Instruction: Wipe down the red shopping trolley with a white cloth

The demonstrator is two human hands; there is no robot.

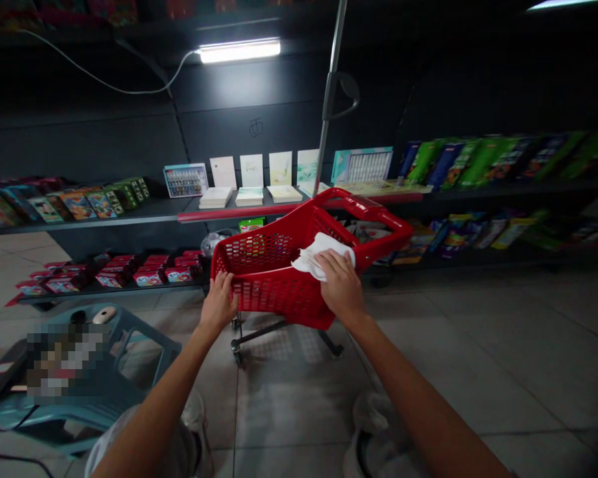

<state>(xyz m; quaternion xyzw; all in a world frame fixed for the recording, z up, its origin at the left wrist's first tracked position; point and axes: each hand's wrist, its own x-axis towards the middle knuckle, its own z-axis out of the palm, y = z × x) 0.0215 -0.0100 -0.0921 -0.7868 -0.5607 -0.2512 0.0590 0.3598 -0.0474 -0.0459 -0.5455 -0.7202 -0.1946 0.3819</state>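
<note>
Dark shop shelves line the background, stocked with boxed goods. Left hand clasps the near rim of a red wheeled shopping basket; right hand lies spread, pressing a white cloth against its inner side.

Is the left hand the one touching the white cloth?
No, the right hand is pressing on the white cloth, while the left hand is on the edge of the red shopping cart.
</note>
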